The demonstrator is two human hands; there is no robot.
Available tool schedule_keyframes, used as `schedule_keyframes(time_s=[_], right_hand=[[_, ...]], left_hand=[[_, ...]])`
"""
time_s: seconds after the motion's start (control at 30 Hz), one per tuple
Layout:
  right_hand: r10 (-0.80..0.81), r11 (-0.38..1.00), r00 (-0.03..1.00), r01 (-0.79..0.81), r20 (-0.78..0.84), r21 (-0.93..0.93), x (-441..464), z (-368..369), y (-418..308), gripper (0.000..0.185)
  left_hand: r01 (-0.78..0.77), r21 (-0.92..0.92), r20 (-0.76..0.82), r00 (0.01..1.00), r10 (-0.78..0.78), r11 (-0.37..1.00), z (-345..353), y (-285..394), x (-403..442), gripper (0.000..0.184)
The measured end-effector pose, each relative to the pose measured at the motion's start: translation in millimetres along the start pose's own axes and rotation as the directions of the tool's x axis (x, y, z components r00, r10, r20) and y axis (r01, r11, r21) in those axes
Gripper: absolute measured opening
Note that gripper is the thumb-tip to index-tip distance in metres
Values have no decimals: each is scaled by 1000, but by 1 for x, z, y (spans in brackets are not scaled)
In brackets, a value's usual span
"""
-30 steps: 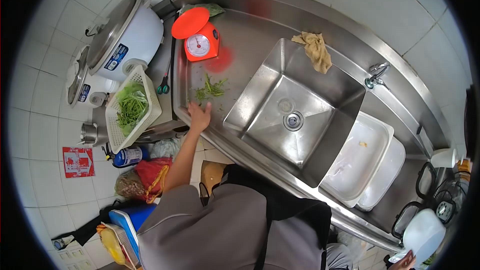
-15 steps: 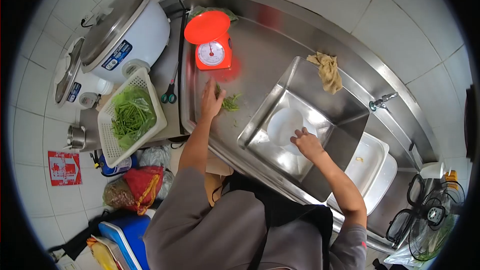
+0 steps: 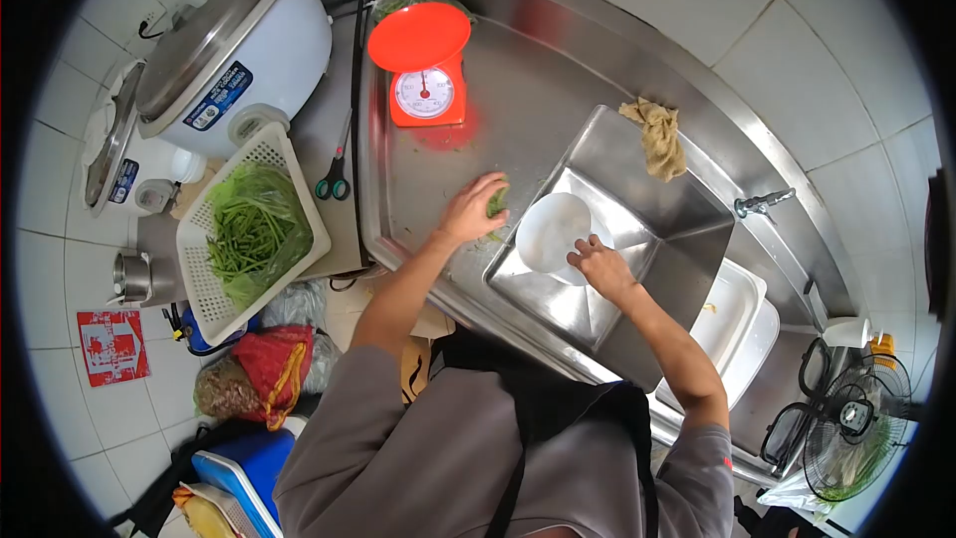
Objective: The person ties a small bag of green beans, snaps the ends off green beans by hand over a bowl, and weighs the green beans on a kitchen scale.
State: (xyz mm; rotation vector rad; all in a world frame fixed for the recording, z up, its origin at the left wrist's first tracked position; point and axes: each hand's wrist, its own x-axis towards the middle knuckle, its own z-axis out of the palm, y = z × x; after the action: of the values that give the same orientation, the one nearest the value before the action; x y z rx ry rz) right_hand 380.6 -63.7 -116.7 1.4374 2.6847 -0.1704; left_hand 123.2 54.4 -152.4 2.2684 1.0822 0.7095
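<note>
My left hand (image 3: pixel 476 209) is curled around a small heap of green vegetable scraps (image 3: pixel 497 202) on the steel counter, near the sink's left edge. My right hand (image 3: pixel 600 267) reaches over the sink (image 3: pixel 687 259), its fingers closed at the rim of a white bowl (image 3: pixel 551 231). The bowl is held near the sink's left wall, its round face toward me. Another pale round shape shows partly behind it, too covered to make out. A few green bits lie on the counter by my left hand.
A red kitchen scale (image 3: pixel 426 90) stands behind my left hand. Scissors (image 3: pixel 337 164) and a white basket (image 3: pixel 299 264) of green stalks in plastic lie left. A brown cloth (image 3: pixel 657 139) and tap (image 3: pixel 765 202) are beyond the sink; white trays (image 3: pixel 732 324) lie right.
My left hand has swept right along the counter toward the sink with the green scraps. The white bowl in my right hand has come up and left, toward the sink's edge.
</note>
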Motion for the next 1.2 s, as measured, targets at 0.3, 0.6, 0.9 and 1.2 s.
schedule_keyframes(time_s=[0.3, 0.6, 0.9, 1.2], right_hand=[[129, 991, 983, -124, -128, 50, -20, 8, -3, 16], [155, 980, 986, -146, -63, 133, -31, 7, 9, 18], [135, 979, 991, -131, -15, 153, -33, 6, 9, 19], [143, 975, 990, -139, -8, 174, -27, 8, 18, 19]], left_hand=[[20, -383, -16, 999, -28, 924, 114, 93, 6, 29], [570, 54, -529, 713, -461, 820, -13, -10, -20, 59], [308, 398, -198, 949, -247, 864, -46, -91, 10, 65], [42, 321, 28, 998, -54, 946, -57, -78, 31, 67]])
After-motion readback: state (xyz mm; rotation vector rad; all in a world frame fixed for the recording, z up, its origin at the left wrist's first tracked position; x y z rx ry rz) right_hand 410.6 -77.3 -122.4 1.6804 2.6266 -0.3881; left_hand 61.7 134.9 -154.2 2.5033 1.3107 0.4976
